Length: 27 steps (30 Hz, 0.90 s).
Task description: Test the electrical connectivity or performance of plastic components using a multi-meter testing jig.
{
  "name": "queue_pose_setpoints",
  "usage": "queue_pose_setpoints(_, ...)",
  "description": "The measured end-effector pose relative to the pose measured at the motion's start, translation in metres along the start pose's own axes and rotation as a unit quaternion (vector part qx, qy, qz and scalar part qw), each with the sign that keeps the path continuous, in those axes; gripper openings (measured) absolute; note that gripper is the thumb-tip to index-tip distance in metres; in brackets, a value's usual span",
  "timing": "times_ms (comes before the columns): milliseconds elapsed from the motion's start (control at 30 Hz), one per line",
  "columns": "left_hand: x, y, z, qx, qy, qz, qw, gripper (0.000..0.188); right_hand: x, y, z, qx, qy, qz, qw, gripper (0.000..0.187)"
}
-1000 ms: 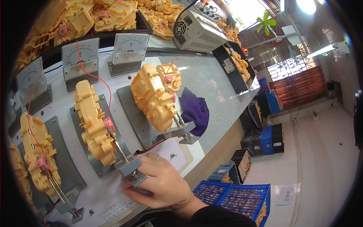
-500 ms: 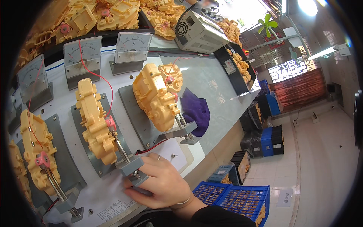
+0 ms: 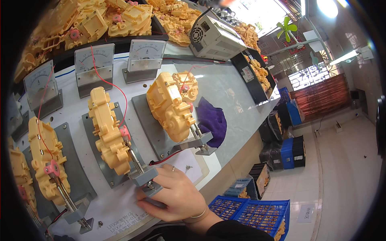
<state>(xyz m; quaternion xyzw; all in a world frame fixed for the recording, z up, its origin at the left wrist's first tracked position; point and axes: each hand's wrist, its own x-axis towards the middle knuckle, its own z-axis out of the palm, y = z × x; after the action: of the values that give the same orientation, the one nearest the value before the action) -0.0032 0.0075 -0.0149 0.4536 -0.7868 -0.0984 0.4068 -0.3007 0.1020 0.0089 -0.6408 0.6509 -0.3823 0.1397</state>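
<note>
My right hand [image 3: 179, 197], with a ring and a bracelet, comes in from the lower right. Its fingers are curled around the grey metal end block [image 3: 144, 176] of the middle fixture, and the fingertips are partly hidden behind it. From that block, metal rods [image 3: 135, 158] reach to a pink part on a yellow plastic gearbox housing [image 3: 108, 132], which lies on a grey plate. A red wire runs from the housing to an analog meter [image 3: 94, 66]. To the right, another yellow housing [image 3: 171, 106] sits on its own fixture. My left hand is out of view.
A third yellow housing [image 3: 48, 160] stands in a fixture at left. A purple cloth [image 3: 212, 120] lies right of the fixtures. Black trays of yellow parts and a white box-shaped device [image 3: 217, 36] line the back. Blue crates [image 3: 257, 215] stand below the table edge.
The whole scene has shifted slightly right and down in view. My right hand keeps its grip on the same end block, and the housings stay in their fixtures.
</note>
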Motion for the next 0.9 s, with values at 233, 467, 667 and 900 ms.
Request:
queue_pose_setpoints(233, 0.011, 0.004, -0.014, 0.035, -0.109, 0.043, 0.993, 0.015, -0.004, 0.001, 0.002, -0.008, -0.001, -0.010, 1.000, 0.015)
queue_pose_setpoints(467, 0.008, -0.002, -0.022, 0.039, -0.145, 0.016, 0.989, 0.016, -0.003, 0.002, 0.003, -0.001, 0.002, -0.019, 1.000, 0.013)
queue_pose_setpoints(667, 0.008, 0.004, -0.021, 0.066, -0.161, -0.002, 0.985, 0.017, -0.003, 0.000, 0.000, -0.010, -0.007, -0.014, 1.000, 0.013)
queue_pose_setpoints(900, 0.014, 0.010, -0.024, 0.098, -0.174, -0.009, 0.980, 0.016, 0.001, -0.002, -0.003, -0.018, 0.013, -0.020, 1.000, 0.016)
